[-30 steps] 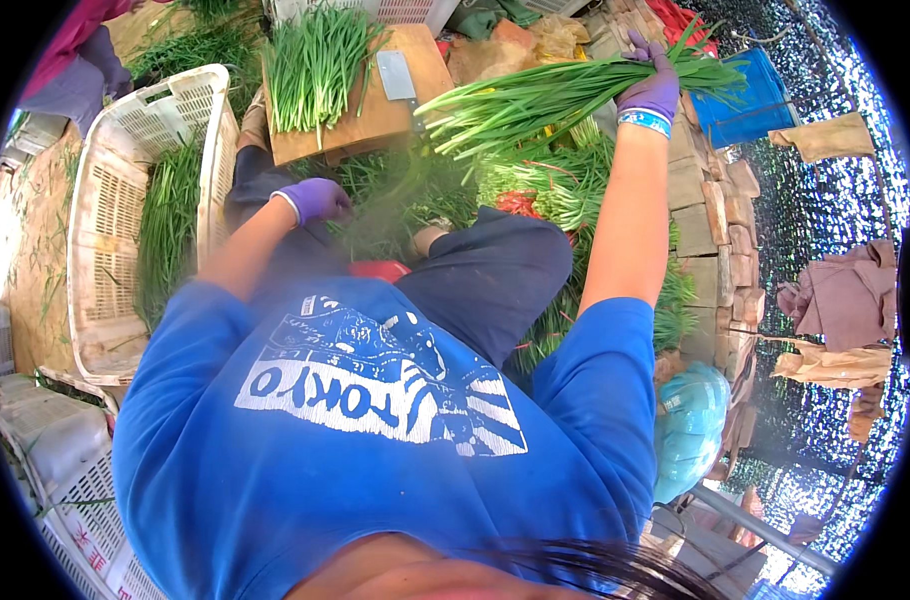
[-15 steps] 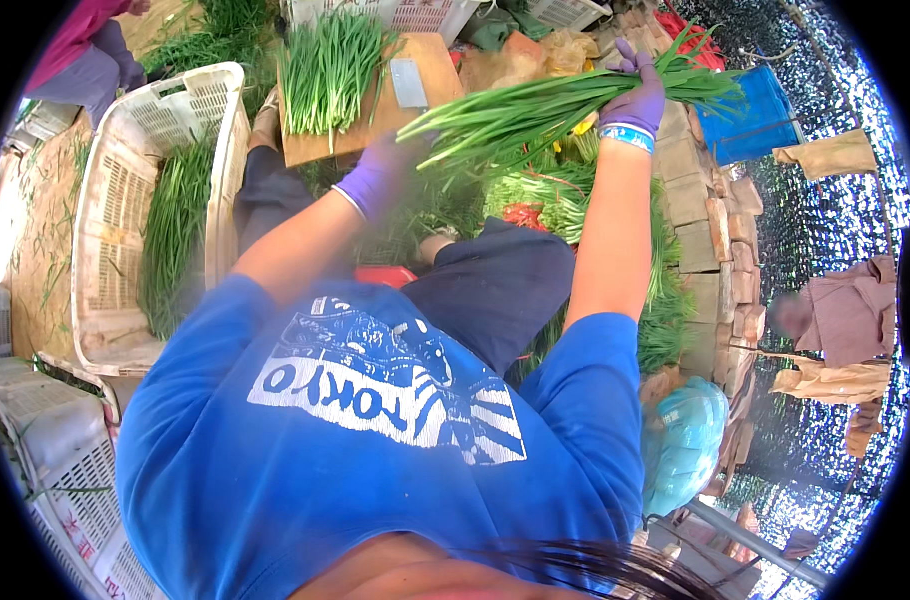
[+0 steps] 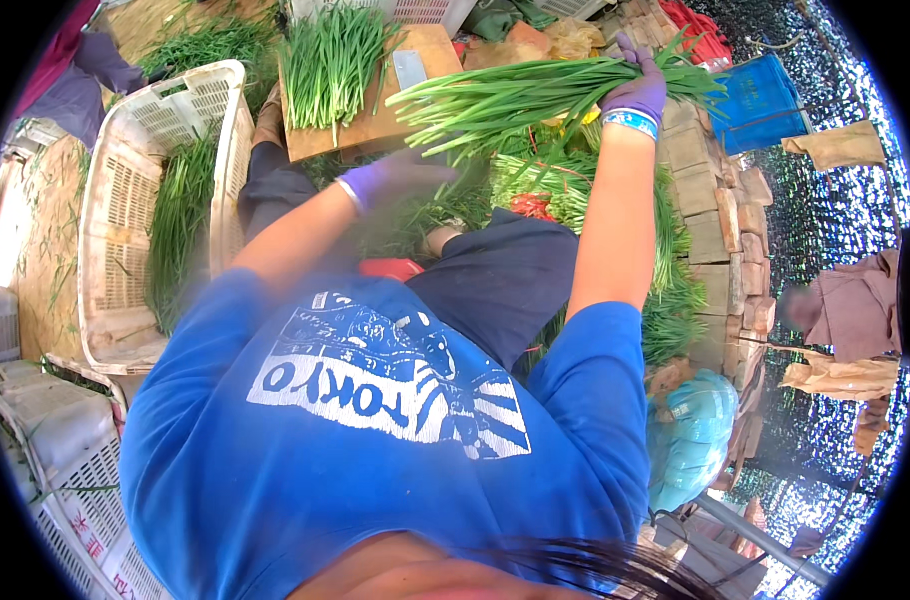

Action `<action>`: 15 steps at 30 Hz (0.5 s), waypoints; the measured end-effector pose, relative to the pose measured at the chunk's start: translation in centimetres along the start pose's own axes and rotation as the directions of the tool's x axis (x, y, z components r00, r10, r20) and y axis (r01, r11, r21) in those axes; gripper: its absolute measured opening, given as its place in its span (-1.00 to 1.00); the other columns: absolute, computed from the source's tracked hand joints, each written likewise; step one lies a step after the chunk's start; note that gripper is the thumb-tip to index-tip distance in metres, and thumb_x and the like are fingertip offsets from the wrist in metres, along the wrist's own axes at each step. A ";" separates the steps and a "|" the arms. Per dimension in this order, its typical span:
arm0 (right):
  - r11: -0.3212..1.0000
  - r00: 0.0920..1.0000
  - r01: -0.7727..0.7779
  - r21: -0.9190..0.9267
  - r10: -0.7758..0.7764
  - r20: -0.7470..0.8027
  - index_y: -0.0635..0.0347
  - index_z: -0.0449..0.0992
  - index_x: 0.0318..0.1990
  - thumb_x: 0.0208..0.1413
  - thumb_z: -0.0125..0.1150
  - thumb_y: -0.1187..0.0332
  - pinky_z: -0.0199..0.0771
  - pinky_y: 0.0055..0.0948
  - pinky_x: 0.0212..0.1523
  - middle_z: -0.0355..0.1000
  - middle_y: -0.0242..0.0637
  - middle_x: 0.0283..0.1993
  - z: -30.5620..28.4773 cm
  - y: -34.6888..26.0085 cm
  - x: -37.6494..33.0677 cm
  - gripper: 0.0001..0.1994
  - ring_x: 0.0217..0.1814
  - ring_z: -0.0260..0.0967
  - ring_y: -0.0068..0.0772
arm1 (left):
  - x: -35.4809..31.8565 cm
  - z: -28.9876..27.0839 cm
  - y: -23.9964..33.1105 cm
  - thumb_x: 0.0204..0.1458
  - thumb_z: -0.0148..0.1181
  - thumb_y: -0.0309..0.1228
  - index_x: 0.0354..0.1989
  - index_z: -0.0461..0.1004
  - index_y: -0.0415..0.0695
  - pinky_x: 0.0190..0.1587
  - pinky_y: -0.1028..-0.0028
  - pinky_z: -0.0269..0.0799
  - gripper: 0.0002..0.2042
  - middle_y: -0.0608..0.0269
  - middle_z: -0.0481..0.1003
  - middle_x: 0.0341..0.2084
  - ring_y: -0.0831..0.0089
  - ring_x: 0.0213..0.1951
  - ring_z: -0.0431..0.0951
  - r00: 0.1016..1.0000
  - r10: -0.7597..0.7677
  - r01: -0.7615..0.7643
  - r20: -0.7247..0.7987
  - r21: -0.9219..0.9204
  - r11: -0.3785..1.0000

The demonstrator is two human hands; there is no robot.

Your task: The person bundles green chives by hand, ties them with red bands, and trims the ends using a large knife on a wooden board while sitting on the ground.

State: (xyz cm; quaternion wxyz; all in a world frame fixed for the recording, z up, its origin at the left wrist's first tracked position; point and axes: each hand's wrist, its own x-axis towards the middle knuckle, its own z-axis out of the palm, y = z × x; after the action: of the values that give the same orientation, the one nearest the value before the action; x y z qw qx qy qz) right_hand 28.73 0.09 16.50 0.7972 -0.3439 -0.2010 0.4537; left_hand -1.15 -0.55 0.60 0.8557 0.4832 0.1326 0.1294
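The person's right hand, in a thin, stretchy purple glove, is to the right of the wooden board. Its fingers curl round a green bunch and hold it. The bunch is made of long, thin, smooth leaves. Its paler stem ends spread out like a fan near the board's right edge, and its leaf tips poke out past the hand.

The left hand, in a purple glove too, is just below the board and under the stem ends. It is blurry, so one cannot tell how wide its fingers are, or if they touch the bunch.

On the flat, tan board lie a pile of leaves and a shiny grey metal blade with straight sides. Left of the board stands a tall, dirty white plastic crate full of little holes, with more greens inside. Below and right of the board are pale stems with a bright red tie.

A second ago, the left hand was farther from the bunch; now it is closer. The right hand has the same bunch as before, and the pile stays on the board.
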 end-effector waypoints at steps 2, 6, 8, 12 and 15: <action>0.999 0.988 0.044 -0.031 -0.048 -0.147 0.38 0.44 -0.32 0.06 -0.06 0.32 0.31 -0.40 -0.51 0.24 -0.47 -0.65 2.1 1.1 -1.0 -0.75 -0.56 0.20 -0.45 | 1.2 2.5 1.2 -0.07 0.17 -0.32 0.00 0.28 -0.16 -0.22 0.56 0.33 -0.57 0.20 0.43 -0.25 0.60 -0.16 0.36 0.839 0.541 -0.448 -0.053 0.498 0.743; 0.997 0.988 0.074 -0.015 -0.075 -0.136 0.35 0.43 -0.29 0.07 -0.11 0.31 0.31 -0.33 -0.44 0.26 -0.42 -0.60 2.0 0.6 -1.4 -0.74 -0.50 0.21 -0.43 | 1.1 2.9 2.8 0.10 -0.10 -0.30 -0.13 0.37 -0.17 -0.62 0.68 0.30 -0.74 0.21 0.49 -0.39 0.58 -0.56 0.47 0.917 0.312 -0.259 -0.248 0.225 0.939; 0.990 0.947 0.108 -0.096 -0.132 -0.293 0.31 0.45 -0.26 0.08 -0.12 0.32 0.31 -0.46 -0.43 0.29 -0.53 -0.64 2.5 0.8 -2.0 -0.74 -0.58 0.18 -0.53 | 0.3 3.0 2.2 0.11 -0.15 -0.28 -0.13 0.38 -0.18 -0.62 0.69 0.29 -0.71 0.23 0.50 -0.47 0.61 -0.60 0.44 0.945 0.247 -0.196 -0.213 0.234 0.952; 0.985 0.956 0.078 -0.154 -0.118 -0.268 0.35 0.43 -0.29 0.09 -0.16 0.29 0.31 -0.25 -0.37 0.33 -0.34 -0.50 -1.1 -0.7 -1.0 -0.70 -0.43 0.22 -0.33 | -1.5 0.7 0.0 0.15 -0.24 -0.23 -0.14 0.41 -0.20 -0.59 0.70 0.31 -0.65 0.25 0.51 -0.60 0.66 -0.64 0.41 0.994 0.105 -0.093 0.003 0.496 0.863; 0.980 0.958 0.098 -0.176 -0.141 -0.251 0.34 0.43 -0.29 0.10 -0.17 0.27 0.32 -0.25 -0.39 0.34 -0.31 -0.50 -1.2 -0.9 -0.7 -0.69 -0.44 0.24 -0.33 | -2.8 -5.3 -4.3 0.14 -0.22 -0.23 -0.12 0.39 -0.20 -0.55 0.65 0.33 -0.66 0.24 0.51 -0.56 0.62 -0.62 0.43 0.999 -0.031 0.010 0.025 0.589 0.808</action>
State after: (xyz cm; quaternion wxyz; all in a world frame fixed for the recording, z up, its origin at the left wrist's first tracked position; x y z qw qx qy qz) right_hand 29.66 -1.32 16.32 0.8123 -0.4514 -0.1503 0.3374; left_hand -5.23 0.48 -5.48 0.6675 0.7250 0.1571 0.0645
